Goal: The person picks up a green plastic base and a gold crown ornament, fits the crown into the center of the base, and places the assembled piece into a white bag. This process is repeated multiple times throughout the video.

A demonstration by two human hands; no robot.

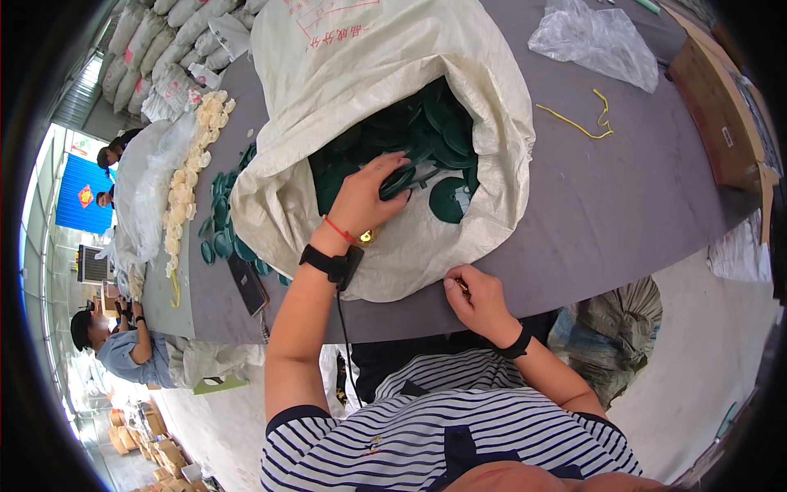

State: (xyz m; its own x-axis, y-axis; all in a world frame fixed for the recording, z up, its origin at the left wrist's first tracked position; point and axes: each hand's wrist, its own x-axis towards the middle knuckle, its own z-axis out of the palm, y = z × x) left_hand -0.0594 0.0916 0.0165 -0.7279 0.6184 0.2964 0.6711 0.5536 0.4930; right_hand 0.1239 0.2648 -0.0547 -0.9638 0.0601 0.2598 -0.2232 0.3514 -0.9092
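Observation:
A large white woven sack (385,262) lies on the table with its mouth turned toward me. Inside it are many dark green round plastic discs (447,123), and one separate green disc (443,203) rests on the sack's inner wall. My left hand (369,195) reaches into the mouth, fingers curled round a few green discs (397,182). Near the table's front edge, my right hand (482,303) is closed, with a small brass-coloured piece (463,286) showing between thumb and fingers. Most of that piece is hidden by the fingers.
Loose green discs (220,217) and a phone (247,285) lie left of the sack, beyond them a row of cream pieces (184,180). On the right are a yellow string (578,125), a clear plastic bag (594,41) and a cardboard box (721,115). A co-worker (123,348) is at far left.

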